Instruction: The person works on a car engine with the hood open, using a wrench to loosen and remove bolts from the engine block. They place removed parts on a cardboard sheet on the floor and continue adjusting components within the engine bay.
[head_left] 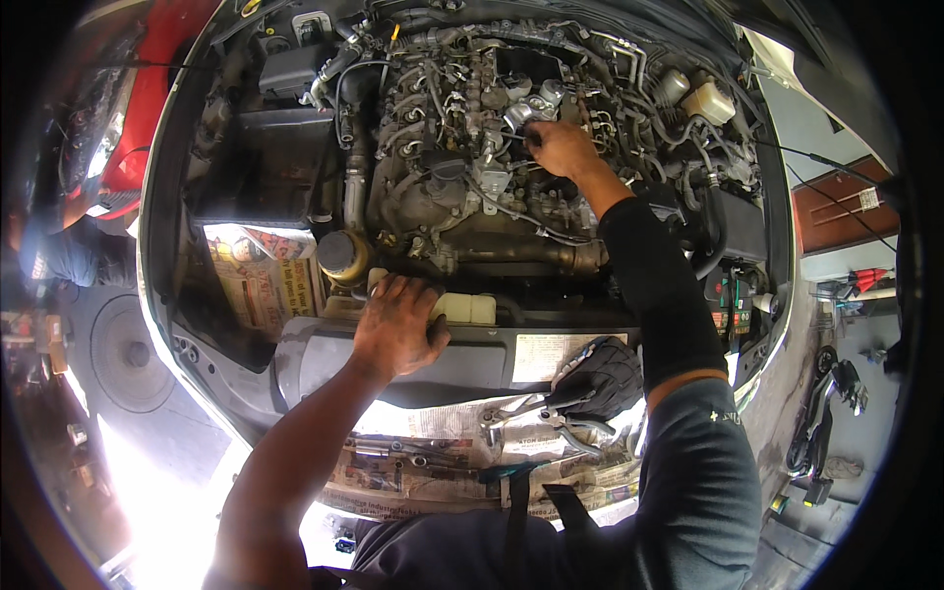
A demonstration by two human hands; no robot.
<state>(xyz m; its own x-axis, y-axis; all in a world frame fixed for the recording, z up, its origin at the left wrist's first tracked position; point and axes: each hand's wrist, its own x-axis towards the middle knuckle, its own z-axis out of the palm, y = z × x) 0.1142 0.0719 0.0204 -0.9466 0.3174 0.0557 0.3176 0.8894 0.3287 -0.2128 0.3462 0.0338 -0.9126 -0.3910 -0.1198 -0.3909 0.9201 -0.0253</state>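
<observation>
Sunlit concrete floor shows at the lower left of the frame, beside the open engine bay of a car that fills the middle of the view. Nearest the camera, at the lower centre, sheets of newspaper are spread over the car's front edge, and several hand tools lie on them: pliers with pale handles and a wrench. A dark work glove rests just above the pliers, on the front cross panel.

The left hand presses down on that grey panel at the centre of the frame, its fingers spread slightly and curled over the panel's upper edge, touching a pale plastic reservoir. Left of it stands a round yellowish cap, with more newspaper tucked into the bay's left side.

Farther in, the right arm, in a black sleeve, reaches to the upper centre. The right hand is closed around a small metal part on top of the engine, fingers pressed together about it; what exactly they pinch cannot be told. A white fluid tank sits at the upper right. A red vehicle stands at the upper left.
</observation>
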